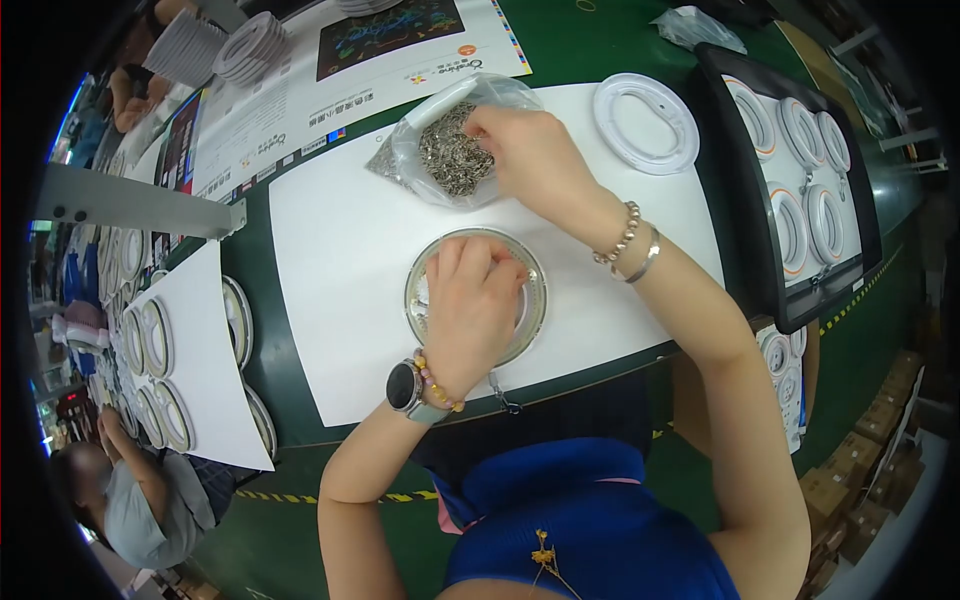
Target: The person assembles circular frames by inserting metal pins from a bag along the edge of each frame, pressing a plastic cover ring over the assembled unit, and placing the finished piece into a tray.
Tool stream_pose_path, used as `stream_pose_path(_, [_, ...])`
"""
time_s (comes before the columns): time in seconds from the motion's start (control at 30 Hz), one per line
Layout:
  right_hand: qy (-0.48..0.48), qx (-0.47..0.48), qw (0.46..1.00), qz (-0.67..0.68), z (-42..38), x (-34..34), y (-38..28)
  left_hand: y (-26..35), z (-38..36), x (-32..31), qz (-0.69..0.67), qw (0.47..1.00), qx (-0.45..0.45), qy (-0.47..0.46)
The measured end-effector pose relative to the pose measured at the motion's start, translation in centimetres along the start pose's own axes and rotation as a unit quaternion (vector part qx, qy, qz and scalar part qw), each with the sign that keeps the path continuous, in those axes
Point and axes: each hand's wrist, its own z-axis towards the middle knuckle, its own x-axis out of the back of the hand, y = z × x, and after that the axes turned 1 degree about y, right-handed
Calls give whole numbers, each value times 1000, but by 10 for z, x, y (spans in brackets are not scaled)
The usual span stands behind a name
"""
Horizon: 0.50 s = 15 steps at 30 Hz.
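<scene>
A round ring-shaped housing with a pale rim [541, 300] lies on the white sheet in front of me. My left hand [472, 305] is over it, fingers bent and pressed together inside the rim, hiding much of its interior. What those fingertips hold, if anything, is hidden. A short cable with a dark plug [510, 406] comes out at the housing's near side. Beyond it stands an opened clear plastic bag [408, 140] full of small metal screw-like pieces [450, 160]. My right hand [540, 155] reaches over the bag's right side, its fingers closed at the pile; their tips are partly hidden.
A white ring [685, 150] lies on the white sheet [620, 270] at the back right. Further right, a black tray [772, 230] holds several white rings. More rings sit on a sheet [205, 380] at left, near a metal bar [140, 200]. A person [165, 500] sits at lower left.
</scene>
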Motion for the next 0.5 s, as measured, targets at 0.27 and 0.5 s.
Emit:
stream_pose_path(0.27, [31, -55, 991, 116, -21, 40, -25, -2, -3, 1, 69, 996, -60, -17])
stream_pose_path(0.5, [-88, -97, 979, 156, -59, 48, -61, -23, 33, 34, 64, 997, -38, 21])
